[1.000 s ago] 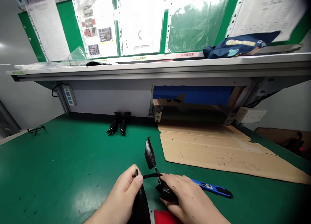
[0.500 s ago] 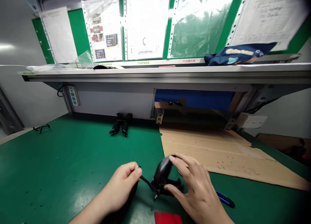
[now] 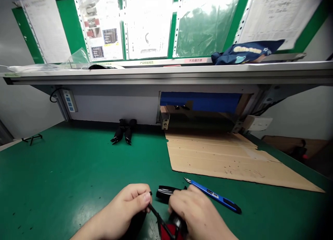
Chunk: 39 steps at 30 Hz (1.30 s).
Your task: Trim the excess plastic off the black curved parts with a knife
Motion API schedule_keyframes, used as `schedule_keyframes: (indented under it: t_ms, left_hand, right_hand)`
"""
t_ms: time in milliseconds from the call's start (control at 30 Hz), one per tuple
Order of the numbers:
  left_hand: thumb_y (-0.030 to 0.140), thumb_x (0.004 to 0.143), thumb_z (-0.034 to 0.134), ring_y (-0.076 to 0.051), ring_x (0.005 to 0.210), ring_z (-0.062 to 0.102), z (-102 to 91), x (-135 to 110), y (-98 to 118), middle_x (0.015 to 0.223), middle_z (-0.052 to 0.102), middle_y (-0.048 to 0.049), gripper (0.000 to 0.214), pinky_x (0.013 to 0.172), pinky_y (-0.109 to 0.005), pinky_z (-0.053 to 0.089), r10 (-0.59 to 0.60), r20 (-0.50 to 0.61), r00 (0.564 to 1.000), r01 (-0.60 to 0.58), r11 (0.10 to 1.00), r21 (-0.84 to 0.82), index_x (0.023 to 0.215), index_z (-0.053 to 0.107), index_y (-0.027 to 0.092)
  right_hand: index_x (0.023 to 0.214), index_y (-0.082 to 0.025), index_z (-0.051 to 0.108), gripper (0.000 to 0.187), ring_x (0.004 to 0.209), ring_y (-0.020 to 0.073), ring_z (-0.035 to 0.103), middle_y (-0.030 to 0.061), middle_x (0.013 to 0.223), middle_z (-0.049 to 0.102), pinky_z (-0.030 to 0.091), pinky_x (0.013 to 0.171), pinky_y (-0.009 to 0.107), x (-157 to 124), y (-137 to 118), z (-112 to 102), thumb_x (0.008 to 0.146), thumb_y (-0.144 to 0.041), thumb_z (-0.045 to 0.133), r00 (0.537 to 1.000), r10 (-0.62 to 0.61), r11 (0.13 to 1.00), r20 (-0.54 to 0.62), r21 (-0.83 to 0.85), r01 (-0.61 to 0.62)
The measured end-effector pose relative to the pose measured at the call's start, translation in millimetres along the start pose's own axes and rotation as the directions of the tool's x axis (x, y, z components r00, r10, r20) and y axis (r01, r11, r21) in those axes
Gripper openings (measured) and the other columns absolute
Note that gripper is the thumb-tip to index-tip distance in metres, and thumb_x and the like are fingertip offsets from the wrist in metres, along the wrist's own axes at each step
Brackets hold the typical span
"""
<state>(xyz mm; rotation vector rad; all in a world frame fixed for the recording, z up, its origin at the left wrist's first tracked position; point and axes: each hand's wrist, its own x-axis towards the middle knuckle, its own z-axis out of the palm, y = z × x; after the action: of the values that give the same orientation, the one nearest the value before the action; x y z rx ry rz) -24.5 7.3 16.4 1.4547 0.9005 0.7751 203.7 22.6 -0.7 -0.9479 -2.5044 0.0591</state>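
Observation:
My left hand (image 3: pixel 136 200) is closed, thumb and forefinger pinching the end of a thin black strip (image 3: pixel 155 212). The strip slants down toward a glossy black curved part (image 3: pixel 178 222) under my right hand (image 3: pixel 199 212). My right fingers are curled over that part, hiding much of it. A shiny black piece with pale streaks (image 3: pixel 165 193) shows just beyond my right knuckles; whether it joins the held part I cannot tell. Something flat and red (image 3: pixel 170 229) lies beneath the strip. A blue pen-shaped craft knife (image 3: pixel 213 195) rests beyond my right hand.
Flat cardboard (image 3: pixel 221 160) covers the right of the green tabletop (image 3: pixel 78 167). A pair of black curved parts (image 3: pixel 123 131) stands by the back panel, below a shelf (image 3: pixel 145 73). A small black piece (image 3: pixel 32 138) lies far left; a power strip (image 3: pixel 70 101) hangs behind.
My right hand has turned over and curled around the black part, bringing it down and nearer over the red thing. The craft knife is now uncovered. My left hand keeps its pinch.

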Motion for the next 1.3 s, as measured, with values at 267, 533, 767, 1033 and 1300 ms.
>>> schedule_keyframes:
  t_ms: [267,533,767,1033,1300]
  left_hand:
    - [0.050,0.089,0.052,-0.012,0.071,0.045,5.4,11,-13,0.077,0.051,0.0013,0.033,0.068,-0.024,0.034,-0.170,-0.426,0.889,0.006,0.932,-0.361,0.082,0.048,0.018]
    - [0.039,0.079,0.071,-0.013,0.075,0.053,26.2,12,-17,0.079,0.054,-0.0014,0.037,0.079,-0.030,0.039,-0.047,-0.067,0.997,0.003,0.835,-0.550,0.086,0.043,0.017]
    - [0.062,0.084,0.054,-0.014,0.077,0.045,25.6,15,-33,0.084,0.049,-0.0001,0.059,0.073,-0.028,0.037,-0.074,-0.297,0.952,0.024,0.985,-0.169,0.120,0.039,0.018]
    - [0.068,0.090,0.027,-0.021,0.101,0.048,27.3,5,-15,0.106,0.055,-0.0080,0.060,0.090,-0.032,0.036,0.071,-0.239,0.968,-0.102,0.988,-0.120,0.110,0.053,0.018]
    - [0.061,0.069,0.072,-0.009,0.060,0.028,24.4,17,-12,0.063,0.035,0.0063,0.053,0.057,-0.023,0.024,-0.093,-0.381,0.920,-0.016,0.962,-0.273,0.069,0.041,0.018]
  right_hand:
    - [0.077,-0.024,0.038,0.026,0.054,0.0181,0.050,-0.0026,0.065,0.051,0.037,0.048,0.025,3,23,-15,0.091,-0.040,0.054,0.839,0.526,0.850,-0.141,0.112,-0.514]
    - [0.124,-0.020,0.046,0.049,0.081,0.0264,0.055,0.0059,0.098,0.060,0.044,0.074,0.039,-3,0,21,0.081,-0.024,0.071,0.997,0.005,0.989,-0.076,-0.148,-0.016]
    - [0.112,-0.022,0.058,0.036,0.072,0.0226,0.051,0.0027,0.088,0.059,0.036,0.063,0.034,-1,-4,24,0.078,-0.012,0.060,0.996,-0.081,0.944,-0.042,-0.325,0.063]
    - [0.125,-0.028,0.051,0.054,0.083,0.0177,0.058,-0.0024,0.098,0.062,0.038,0.070,0.029,0,-9,7,0.076,-0.012,0.067,0.999,-0.012,0.996,0.037,0.090,0.008]
    - [0.116,-0.020,0.058,0.030,0.075,0.0225,0.063,0.0047,0.095,0.066,0.043,0.066,0.034,-7,3,21,0.087,-0.023,0.054,0.983,-0.109,0.978,-0.146,-0.191,0.081]
